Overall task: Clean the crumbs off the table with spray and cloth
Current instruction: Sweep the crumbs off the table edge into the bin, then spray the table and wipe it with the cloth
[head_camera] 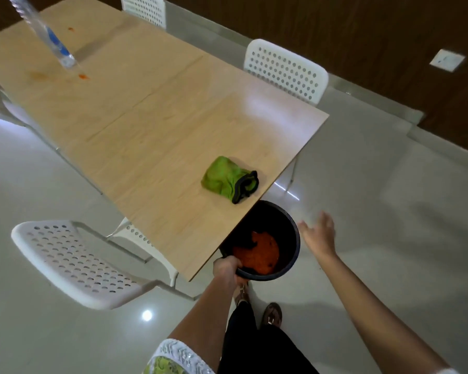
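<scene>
At the far left end of the table point(152, 125) the bottle point(42, 31) stands, clear with a blue label; I take it for the spray. Just beside its base there is an orange spot point(83, 76), a smaller one point(70, 28) lies further back, and a pale smear point(38, 74) shows to the left of the base. So this end is not yet clean, as far as I can judge.

The middle of the table looks bare and shiny, with no crumbs that I can see, though small ones can be lost in the blur.

Near the right corner the green cloth point(229, 179) lies crumpled on the wood, close to the edge, and no hand touches it.

Below that corner the left hand point(227, 268) is closed on the rim of a black bin point(291, 233), which it holds just under the table edge. Inside the bin there is a heap of orange crumbs point(260, 252). This suggests that most of the crumbs are already collected.

The right hand point(319, 233) is further right, over the floor, open with spread fingers, and it holds nothing. It is blurred.

What is left, in my judgement: to put the bin down, and to spray and wipe the spots at the far end.
</scene>
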